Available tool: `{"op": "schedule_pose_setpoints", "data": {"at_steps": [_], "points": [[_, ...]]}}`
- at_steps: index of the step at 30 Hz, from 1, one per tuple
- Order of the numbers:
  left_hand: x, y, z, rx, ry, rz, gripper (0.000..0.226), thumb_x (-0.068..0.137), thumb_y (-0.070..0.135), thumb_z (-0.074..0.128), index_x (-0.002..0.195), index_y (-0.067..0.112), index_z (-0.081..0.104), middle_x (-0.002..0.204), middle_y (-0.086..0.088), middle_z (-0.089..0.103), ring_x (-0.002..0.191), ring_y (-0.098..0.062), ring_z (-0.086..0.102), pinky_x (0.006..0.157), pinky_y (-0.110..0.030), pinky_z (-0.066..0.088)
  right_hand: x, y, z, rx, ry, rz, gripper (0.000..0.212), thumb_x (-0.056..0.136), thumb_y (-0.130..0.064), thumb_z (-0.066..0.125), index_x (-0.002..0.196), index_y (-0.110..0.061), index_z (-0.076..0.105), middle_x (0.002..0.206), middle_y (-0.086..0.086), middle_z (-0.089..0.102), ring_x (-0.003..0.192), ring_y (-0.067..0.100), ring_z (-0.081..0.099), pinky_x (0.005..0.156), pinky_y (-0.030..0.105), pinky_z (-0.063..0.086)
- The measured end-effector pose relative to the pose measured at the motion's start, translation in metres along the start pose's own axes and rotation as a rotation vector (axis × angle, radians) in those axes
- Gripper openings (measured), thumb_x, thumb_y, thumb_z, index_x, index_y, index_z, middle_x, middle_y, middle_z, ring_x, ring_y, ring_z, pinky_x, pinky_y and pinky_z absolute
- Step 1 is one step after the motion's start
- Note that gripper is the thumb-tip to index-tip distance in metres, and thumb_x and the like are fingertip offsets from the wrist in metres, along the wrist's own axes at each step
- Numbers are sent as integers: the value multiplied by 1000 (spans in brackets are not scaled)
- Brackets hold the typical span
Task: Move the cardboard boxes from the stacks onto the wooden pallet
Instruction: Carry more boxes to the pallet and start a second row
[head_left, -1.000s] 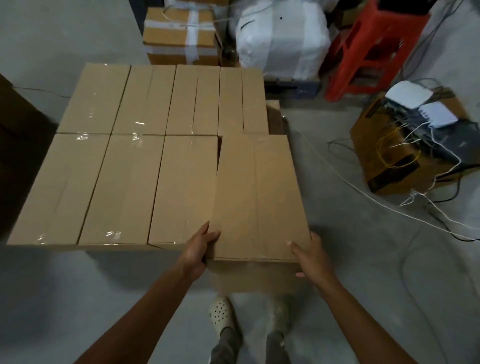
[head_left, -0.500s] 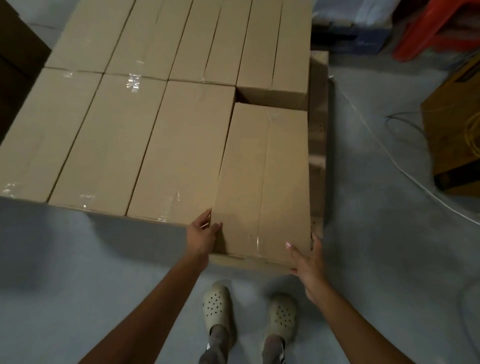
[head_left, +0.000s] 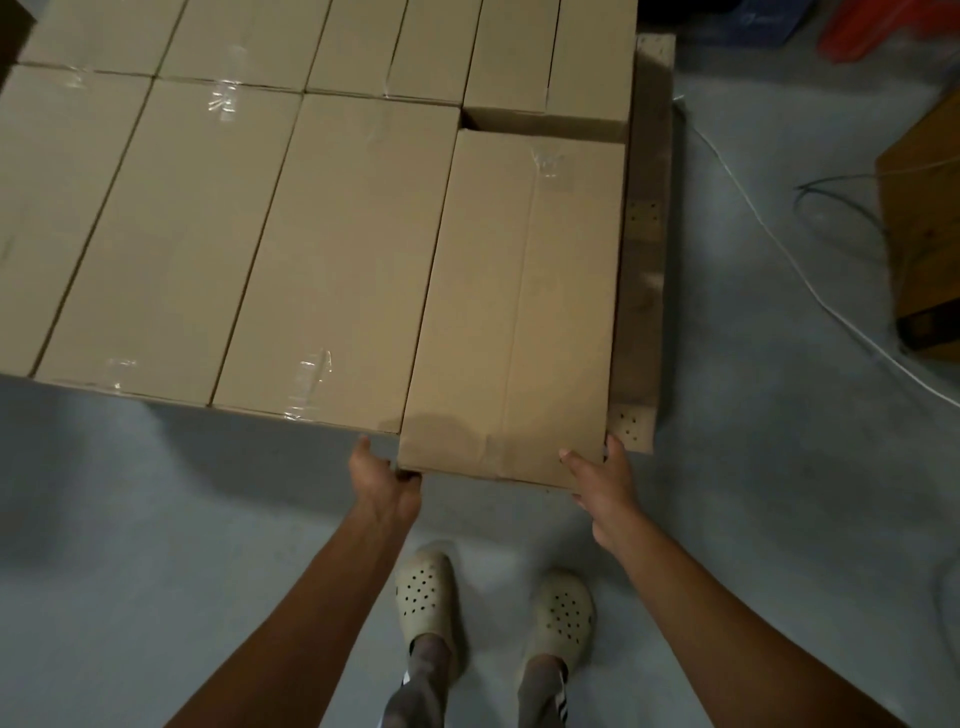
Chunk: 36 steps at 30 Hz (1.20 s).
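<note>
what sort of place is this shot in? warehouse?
Probably a storeroom or small warehouse: a bare concrete floor, rows of taped cardboard boxes packed side by side on a wooden pallet, and loose cables trailing across the floor at right.

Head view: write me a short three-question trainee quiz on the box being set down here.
1. True or false: the left hand and right hand both hold the near end of the rightmost box.
2. What lies directly right of that box? A) a bare strip of pallet B) another box C) a wall
3. Counting that box, how many boxes show in the near row?
Key: 1 true; 2 A; 3 four.
</note>
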<state>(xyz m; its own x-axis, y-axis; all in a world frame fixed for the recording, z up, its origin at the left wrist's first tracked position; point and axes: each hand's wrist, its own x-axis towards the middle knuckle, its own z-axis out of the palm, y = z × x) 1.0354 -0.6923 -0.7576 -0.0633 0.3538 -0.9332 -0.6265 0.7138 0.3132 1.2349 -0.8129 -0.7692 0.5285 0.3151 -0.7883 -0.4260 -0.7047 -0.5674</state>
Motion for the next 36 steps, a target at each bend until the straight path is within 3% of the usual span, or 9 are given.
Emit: {"op": "schedule_pose_setpoints", "data": {"at_steps": [4, 7, 11, 17, 23, 30, 36], "points": [[25, 6, 4, -28, -47, -4, 67, 100, 51, 46, 138, -4, 35, 140, -19, 44, 123, -30, 55, 110, -39, 43, 18, -12, 6, -20, -10, -31, 57, 91, -16, 72, 141, -20, 47, 130, -1, 62, 117, 23, 59, 103, 50, 49], [31, 6, 15, -17, -114, 14, 62, 99, 55, 43, 137, 6, 52, 127, -13, 58, 106, -26, 62, 107, -38, 44, 28, -16, 6, -30, -7, -47, 54, 89, -16, 73, 138, -20, 51, 127, -1, 65, 115, 23, 62, 104, 54, 48], [28, 7, 29, 16, -110, 46, 50, 100, 53, 41, 129, 16, 59, 115, -9, 67, 115, -26, 63, 109, -41, 44, 35, -14, 1, -44, -48, -79, 35, 91, -11, 70, 122, -21, 58, 115, 0, 69, 103, 20, 65, 96, 45, 52], [35, 12, 27, 2, -145, -3, 59, 96, 57, 48, 137, 15, 57, 131, -9, 66, 120, -27, 64, 107, -42, 47, 42, -9, -3, -45, -75, -138, 25, 91, -11, 70, 111, -25, 61, 109, -1, 72, 99, 18, 67, 83, 38, 55], [35, 14, 27, -128, -195, -26, 62, 92, 58, 55, 138, 16, 56, 129, -9, 67, 116, -30, 67, 106, -44, 48, 44, -13, 2, -100, -22, -168, 41, 89, -19, 72, 127, -18, 59, 117, 1, 70, 106, 21, 67, 97, 53, 55], [19, 19, 31, -113, -152, -76, 61, 91, 56, 59, 134, 13, 56, 126, -12, 67, 113, -32, 67, 102, -46, 50, 35, -19, 4, -108, -32, -127, 49, 90, -24, 71, 136, -20, 54, 127, 0, 66, 114, 22, 63, 101, 53, 52], [9, 21, 32, -53, -152, -116, 66, 91, 59, 58, 135, 10, 52, 129, -15, 63, 115, -33, 65, 105, -47, 47, 24, -27, 3, -137, -53, -105, 74, 98, -19, 65, 159, -16, 24, 156, 4, 41, 138, 27, 45, 112, 51, 43]]}}
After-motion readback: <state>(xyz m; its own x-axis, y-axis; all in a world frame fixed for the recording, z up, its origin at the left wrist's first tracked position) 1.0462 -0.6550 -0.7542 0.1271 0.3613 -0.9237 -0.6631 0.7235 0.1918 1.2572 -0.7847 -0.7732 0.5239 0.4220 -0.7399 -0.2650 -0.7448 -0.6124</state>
